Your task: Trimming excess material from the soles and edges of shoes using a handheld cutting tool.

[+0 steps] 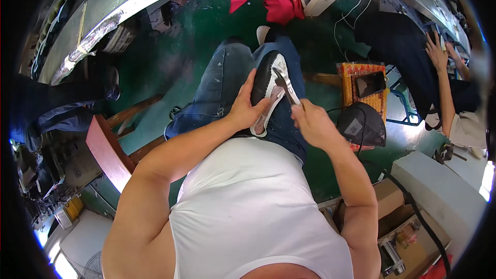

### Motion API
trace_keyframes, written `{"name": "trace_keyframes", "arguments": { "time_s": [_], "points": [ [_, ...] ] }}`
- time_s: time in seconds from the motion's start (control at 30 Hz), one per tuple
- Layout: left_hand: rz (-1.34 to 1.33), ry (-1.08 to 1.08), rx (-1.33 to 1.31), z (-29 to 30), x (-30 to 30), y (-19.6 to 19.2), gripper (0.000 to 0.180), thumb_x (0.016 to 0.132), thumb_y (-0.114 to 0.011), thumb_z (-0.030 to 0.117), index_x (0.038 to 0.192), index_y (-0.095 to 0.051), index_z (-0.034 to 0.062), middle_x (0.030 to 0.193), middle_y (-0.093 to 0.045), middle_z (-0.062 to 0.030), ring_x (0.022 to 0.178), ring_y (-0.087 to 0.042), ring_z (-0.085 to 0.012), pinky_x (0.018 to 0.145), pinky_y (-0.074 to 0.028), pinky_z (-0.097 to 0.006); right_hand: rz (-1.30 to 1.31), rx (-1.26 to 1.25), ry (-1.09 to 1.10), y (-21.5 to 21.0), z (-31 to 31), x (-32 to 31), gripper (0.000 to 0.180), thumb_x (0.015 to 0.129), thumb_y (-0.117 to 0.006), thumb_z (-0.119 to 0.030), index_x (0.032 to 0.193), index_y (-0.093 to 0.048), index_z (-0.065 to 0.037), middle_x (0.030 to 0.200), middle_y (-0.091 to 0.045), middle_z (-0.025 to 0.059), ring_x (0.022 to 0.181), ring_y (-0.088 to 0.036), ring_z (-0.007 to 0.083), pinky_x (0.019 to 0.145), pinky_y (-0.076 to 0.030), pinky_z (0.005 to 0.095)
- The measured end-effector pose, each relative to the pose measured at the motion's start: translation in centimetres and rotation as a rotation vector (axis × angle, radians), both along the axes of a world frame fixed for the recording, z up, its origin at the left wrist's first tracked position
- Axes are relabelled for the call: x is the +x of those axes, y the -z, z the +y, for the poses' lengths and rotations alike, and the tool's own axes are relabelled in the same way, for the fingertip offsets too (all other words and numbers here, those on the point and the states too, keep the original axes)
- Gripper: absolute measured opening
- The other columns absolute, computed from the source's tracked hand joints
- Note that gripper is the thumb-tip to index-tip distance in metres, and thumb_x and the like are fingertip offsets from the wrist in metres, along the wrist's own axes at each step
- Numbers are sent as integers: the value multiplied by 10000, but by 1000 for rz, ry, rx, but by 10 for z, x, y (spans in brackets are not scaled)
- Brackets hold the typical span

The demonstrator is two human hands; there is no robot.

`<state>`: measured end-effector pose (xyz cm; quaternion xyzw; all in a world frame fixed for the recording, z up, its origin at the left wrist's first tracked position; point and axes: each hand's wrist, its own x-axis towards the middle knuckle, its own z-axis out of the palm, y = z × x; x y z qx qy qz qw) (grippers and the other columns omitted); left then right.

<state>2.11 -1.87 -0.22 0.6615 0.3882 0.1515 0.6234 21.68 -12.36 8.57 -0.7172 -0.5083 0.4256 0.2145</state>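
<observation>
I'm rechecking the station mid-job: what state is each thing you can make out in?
Left hand, gripping the black shoe
Right hand, closed round the metal tool
Black shoe, resting on the jeans
Metal tool, head at the shoe; contact unclear
Red cloth, crumpled
Cardboard box, open
Phone-like device, dark-faced, lying flat

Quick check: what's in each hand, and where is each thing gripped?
Left hand: a black shoe, underside up, held across its side and underside. Right hand: a hammer-like metal tool, held by its handle end.
</observation>
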Motion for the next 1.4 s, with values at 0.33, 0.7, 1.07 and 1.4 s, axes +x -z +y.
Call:
{"name": "trace_keyframes", "arguments": {
  "time_s": [0.33,0.7,1.07,1.4],
  "points": [
    [103,305,-270,9,-39,-9,1000,963,-574,196,1499,261,74,1584,-154,-219,1440,-240,-259,1155,-211,-311,-256,-86,-156,3,13,-7,387,991,-504,-347,918,-537,32,787,-632,284,787,-623,470,722,-494,522],
    [-402,110,-626,32,-49,-9,852,899,-658,71,1547,-109,-1,1526,-344,-127,1389,-358,-205,1139,-301,-338,379,-65,293,45,-36,-13,407,1040,-416,-344,946,-565,23,776,-650,95,636,-636,162,609,-511,308],
    [-1063,-8,-846,147,-16,-167,614,998,-412,504,1394,-444,36,1325,-556,-187,1186,-578,-353,980,-479,-518,541,-155,448,51,-35,-8,431,1052,-380,-338,1025,-560,53,806,-643,130,633,-637,195,612,-525,316],
    [-954,-384,-852,194,10,-167,513,1049,-298,466,1343,-464,80,1281,-554,-173,1118,-598,-380,934,-489,-606,604,-183,497,60,-28,-8,427,1048,-389,-332,1041,-560,59,816,-652,139,633,-646,207,621,-535,331]
  ]
}}
